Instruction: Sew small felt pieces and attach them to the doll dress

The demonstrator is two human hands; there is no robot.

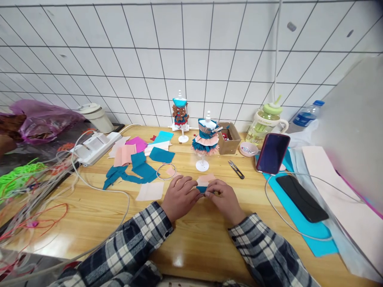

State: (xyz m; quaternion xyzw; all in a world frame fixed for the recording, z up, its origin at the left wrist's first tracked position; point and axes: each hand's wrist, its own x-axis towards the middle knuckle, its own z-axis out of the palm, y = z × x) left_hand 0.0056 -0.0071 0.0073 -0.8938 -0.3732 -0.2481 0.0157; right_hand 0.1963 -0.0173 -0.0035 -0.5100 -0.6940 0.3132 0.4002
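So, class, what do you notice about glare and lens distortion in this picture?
Head view: a bright glare spot on the wooden table, wall tiles whose lines splay and curve towards the edges, and a dark upper-right corner.

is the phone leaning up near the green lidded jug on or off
It looks off: the propped phone shows a dark screen with no lit display or icons.

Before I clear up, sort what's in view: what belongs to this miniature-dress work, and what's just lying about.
Likely in the work:
- teal piece between the fingers of the left hand and right hand
- nearer dressed mannequin
- thread snips

Apparently just lying about:
- flat black phone
- propped phone
- blue-capped water bottle
- green-lidded drink bottle
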